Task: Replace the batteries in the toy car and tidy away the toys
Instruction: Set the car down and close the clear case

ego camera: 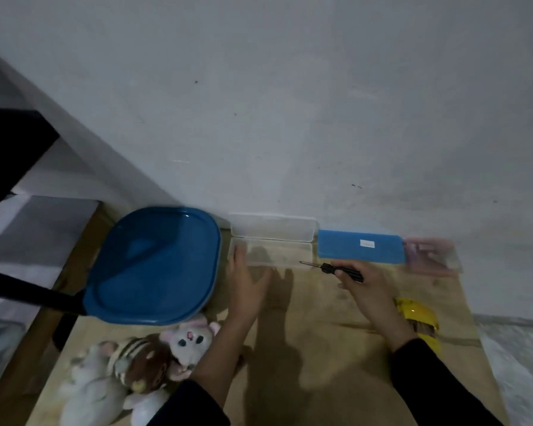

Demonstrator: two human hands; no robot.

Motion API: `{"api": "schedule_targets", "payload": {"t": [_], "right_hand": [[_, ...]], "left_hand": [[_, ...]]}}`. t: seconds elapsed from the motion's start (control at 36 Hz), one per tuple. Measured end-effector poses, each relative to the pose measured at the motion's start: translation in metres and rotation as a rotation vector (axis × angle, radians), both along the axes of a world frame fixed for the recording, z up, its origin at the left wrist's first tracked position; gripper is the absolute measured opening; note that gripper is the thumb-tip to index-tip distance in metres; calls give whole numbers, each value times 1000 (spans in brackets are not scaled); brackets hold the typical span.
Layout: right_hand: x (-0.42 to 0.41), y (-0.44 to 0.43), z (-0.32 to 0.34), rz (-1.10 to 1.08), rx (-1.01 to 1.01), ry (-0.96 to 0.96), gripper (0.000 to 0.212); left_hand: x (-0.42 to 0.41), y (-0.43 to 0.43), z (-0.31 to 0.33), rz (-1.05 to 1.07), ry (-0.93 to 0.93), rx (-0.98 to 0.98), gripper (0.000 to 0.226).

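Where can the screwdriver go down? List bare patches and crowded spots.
Bare: the table middle, between left hand and right hand, from the clear trays to the near edge. Crowded: back edge with blue lid, blue case, pink packet; plush toys front left; yellow toy car right.

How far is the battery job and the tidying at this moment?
Done: nothing can be confirmed; whether the yellow toy car has new batteries is not visible. In hand: the right hand grips the small black-handled screwdriver near the clear plastic tray; the left hand is open at its left end. Left: the plush toys lie on the wooden table, and the large blue lid is on its box.
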State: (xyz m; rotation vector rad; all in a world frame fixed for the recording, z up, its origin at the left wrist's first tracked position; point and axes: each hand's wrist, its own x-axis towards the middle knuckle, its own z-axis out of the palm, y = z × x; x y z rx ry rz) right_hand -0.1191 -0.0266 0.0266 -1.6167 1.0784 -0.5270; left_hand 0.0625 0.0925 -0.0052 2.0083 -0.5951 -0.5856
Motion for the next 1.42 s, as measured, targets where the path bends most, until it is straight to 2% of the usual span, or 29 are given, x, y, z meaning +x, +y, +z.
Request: {"api": "schedule_targets", "payload": {"t": [0.11,0.22,0.31,0.42,0.64,0.75,0.83,0.92,1.06,1.33,1.42], "right_hand": [[41,-1,-8,17,-55,61,19],[67,-3,-14,42,-91,116,18],[77,-5,-21,85,-137,192,17],[85,-8,-29,121,-237,276,18],[100,-15,-32,241,-348,403,17],[99,-14,-33,194,-390,449,17],[95,-12,-28,77,-504,376,17],[94,-14,-19,-5,-569,334,29],[100,-23,-12,66,-545,446,43],[86,-10,-19,173,-670,481,21],[84,-4,-26,199,-663,495,17]], "left_hand": [[25,-3,-8,-63,62,39,96],[37,-5,-17,-128,224,-32,92],[41,-6,-28,-105,272,-18,92],[49,-9,-64,-52,280,39,107],[37,-19,-35,-37,252,-23,93],[38,-24,-33,-46,242,-14,97],[39,-25,-31,-35,272,-36,100],[41,-28,-31,-13,286,-62,99],[41,-30,-29,7,322,-103,95],[43,-31,-16,42,422,-153,83],[43,-28,-18,31,423,-154,87]]}}
